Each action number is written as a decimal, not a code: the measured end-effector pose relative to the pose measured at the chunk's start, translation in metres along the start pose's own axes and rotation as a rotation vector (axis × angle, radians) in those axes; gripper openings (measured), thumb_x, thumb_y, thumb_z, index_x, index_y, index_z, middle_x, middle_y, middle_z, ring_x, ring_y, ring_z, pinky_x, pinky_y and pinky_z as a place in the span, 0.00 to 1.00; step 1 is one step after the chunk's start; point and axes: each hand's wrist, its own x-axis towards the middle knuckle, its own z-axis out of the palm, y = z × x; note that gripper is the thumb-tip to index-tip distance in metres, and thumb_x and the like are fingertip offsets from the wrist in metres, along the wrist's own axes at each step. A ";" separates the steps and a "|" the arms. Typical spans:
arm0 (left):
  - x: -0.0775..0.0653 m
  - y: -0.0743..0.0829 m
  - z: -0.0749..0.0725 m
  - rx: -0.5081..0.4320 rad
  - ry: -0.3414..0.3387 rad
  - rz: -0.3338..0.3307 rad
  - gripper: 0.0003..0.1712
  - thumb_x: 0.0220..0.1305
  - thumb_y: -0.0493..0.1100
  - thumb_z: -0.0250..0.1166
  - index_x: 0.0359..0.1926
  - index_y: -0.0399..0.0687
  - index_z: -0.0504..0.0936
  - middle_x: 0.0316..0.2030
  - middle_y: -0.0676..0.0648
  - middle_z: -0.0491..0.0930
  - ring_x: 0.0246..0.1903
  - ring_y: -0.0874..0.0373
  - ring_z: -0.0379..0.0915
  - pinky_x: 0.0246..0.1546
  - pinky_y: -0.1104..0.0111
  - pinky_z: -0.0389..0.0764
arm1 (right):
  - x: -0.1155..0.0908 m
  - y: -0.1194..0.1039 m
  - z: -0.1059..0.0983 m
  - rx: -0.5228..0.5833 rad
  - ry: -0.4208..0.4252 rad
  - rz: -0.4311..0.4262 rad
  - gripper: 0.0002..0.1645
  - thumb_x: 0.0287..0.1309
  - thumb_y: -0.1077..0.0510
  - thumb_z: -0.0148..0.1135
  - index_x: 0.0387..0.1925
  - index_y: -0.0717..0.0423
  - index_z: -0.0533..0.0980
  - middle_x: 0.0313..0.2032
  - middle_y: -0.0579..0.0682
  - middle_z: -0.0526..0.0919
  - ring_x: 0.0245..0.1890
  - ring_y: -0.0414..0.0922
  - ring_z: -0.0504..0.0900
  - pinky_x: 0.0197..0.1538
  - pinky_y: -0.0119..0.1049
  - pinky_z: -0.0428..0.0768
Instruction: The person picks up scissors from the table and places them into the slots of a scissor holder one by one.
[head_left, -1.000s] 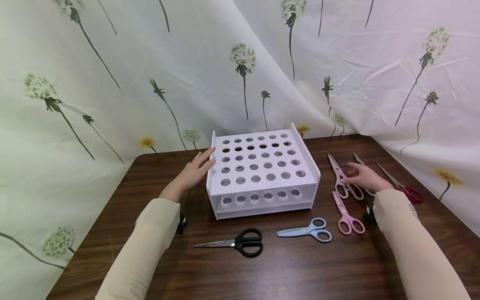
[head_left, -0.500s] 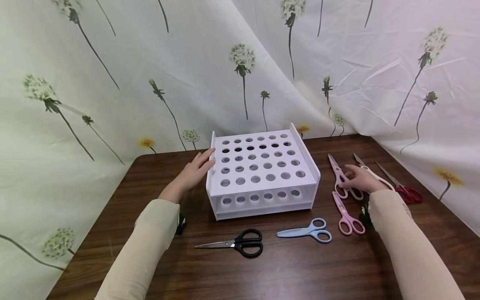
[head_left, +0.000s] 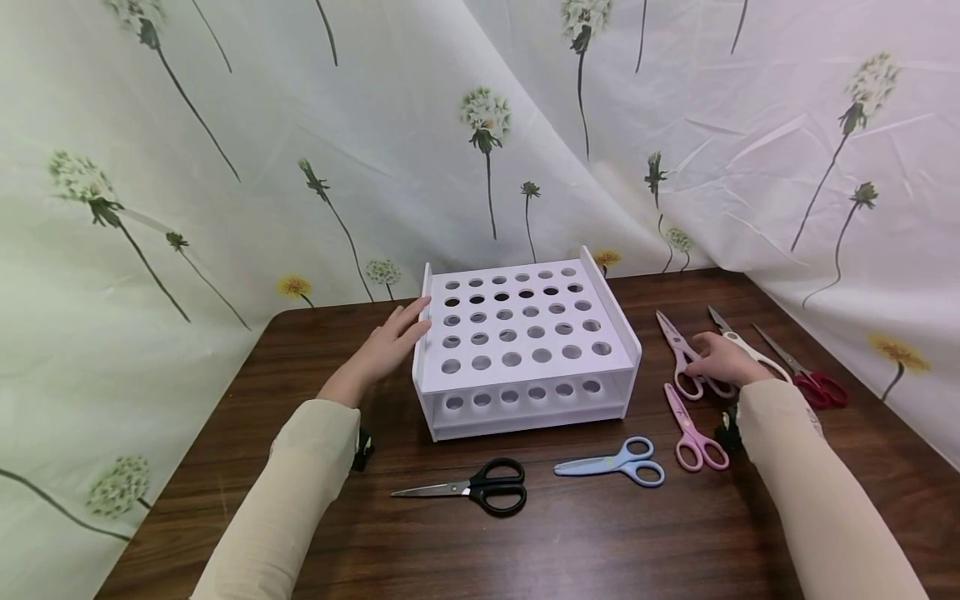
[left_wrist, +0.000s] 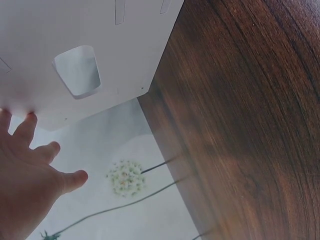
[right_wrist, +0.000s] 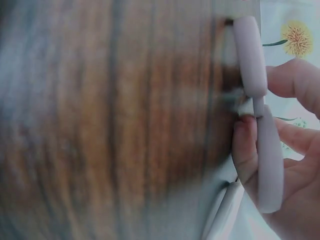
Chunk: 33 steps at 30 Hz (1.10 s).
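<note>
My left hand (head_left: pixel 382 343), fingers spread, touches the left side panel of a white rack (head_left: pixel 525 379) with rows of round holes. In the left wrist view its fingertips (left_wrist: pixel 30 119) meet the panel below a rounded cutout. At the right, my right hand (head_left: pixel 723 360) pinches the handles of pale pink scissors (head_left: pixel 673 337), whose blades point away from me. In the right wrist view the handle (right_wrist: pixel 270 160) sits between thumb and fingers. White-handled scissors (head_left: pixel 750 346) lie beside that hand, and pink scissors (head_left: pixel 686 425) lie just in front of it.
Red-handled scissors (head_left: pixel 817 386) lie at the far right of the dark wooden table (head_left: pixel 570 550). In front of the rack are black-handled scissors (head_left: pixel 491 487) and light blue scissors (head_left: pixel 611 462). A flowered cloth (head_left: pixel 360 150) hangs behind the table.
My right hand has moved slightly left and down onto the pale pink scissors and taken hold of their handles, which have shifted a little to the right. The left hand keeps its place.
</note>
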 end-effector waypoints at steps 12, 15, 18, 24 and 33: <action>-0.001 -0.002 0.000 0.003 0.004 -0.006 0.34 0.68 0.65 0.39 0.72 0.65 0.48 0.70 0.44 0.44 0.69 0.49 0.29 0.62 0.46 0.32 | -0.003 0.002 -0.004 0.116 0.004 -0.052 0.41 0.53 0.62 0.61 0.61 0.77 0.53 0.45 0.75 0.70 0.41 0.58 0.75 0.39 0.44 0.75; -0.001 -0.002 0.000 0.009 0.000 0.007 0.34 0.68 0.64 0.39 0.72 0.64 0.48 0.70 0.45 0.44 0.68 0.48 0.28 0.61 0.46 0.31 | -0.003 0.001 -0.005 0.166 0.016 -0.049 0.38 0.53 0.63 0.61 0.62 0.72 0.56 0.42 0.70 0.72 0.32 0.51 0.76 0.31 0.38 0.74; -0.001 -0.002 0.000 0.009 0.001 0.006 0.34 0.68 0.64 0.39 0.72 0.64 0.48 0.70 0.44 0.44 0.68 0.48 0.28 0.61 0.46 0.31 | -0.005 -0.002 -0.009 0.252 0.009 -0.019 0.36 0.56 0.63 0.58 0.64 0.66 0.57 0.41 0.66 0.70 0.24 0.43 0.73 0.25 0.34 0.73; -0.001 0.001 -0.001 0.000 0.002 -0.004 0.34 0.68 0.64 0.39 0.72 0.65 0.49 0.70 0.44 0.44 0.69 0.49 0.28 0.61 0.46 0.30 | -0.008 -0.009 -0.015 0.472 0.020 -0.003 0.36 0.58 0.66 0.54 0.67 0.61 0.54 0.45 0.62 0.67 0.23 0.38 0.74 0.24 0.33 0.74; -0.001 0.001 0.000 0.004 0.002 -0.003 0.34 0.68 0.65 0.39 0.72 0.64 0.49 0.70 0.43 0.44 0.68 0.48 0.28 0.61 0.46 0.30 | -0.003 -0.016 -0.018 0.749 0.064 -0.069 0.38 0.59 0.71 0.51 0.68 0.64 0.47 0.43 0.60 0.65 0.28 0.40 0.80 0.31 0.30 0.77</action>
